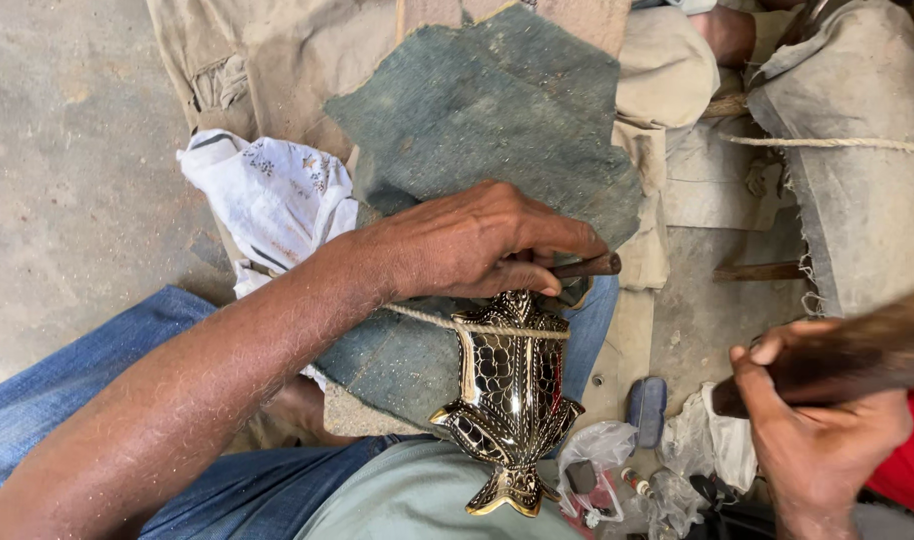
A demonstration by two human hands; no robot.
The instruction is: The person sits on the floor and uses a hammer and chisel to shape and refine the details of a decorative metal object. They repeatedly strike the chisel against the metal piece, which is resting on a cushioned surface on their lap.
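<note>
A shiny brass fish-shaped ornament (pixel 510 400) with black engraved scales lies on a grey-green cloth pad (pixel 477 120) over my lap, tied down by a thin rope (pixel 432 320) across its top. My left hand (pixel 472 243) rests just above the ornament and grips a thin dark metal tool (pixel 589 266), whose tip points down at the ornament's upper edge. My right hand (pixel 822 430) is raised at the right, closed around the dark wooden handle of a mallet (pixel 847 355), blurred.
A white printed cloth (pixel 272 195) lies at the left of the pad. Small plastic bags and little tools (pixel 617 470) sit on the floor at the lower right. A sack-covered block (pixel 857 150) bound with rope stands at the upper right. Concrete floor (pixel 67 180) at left.
</note>
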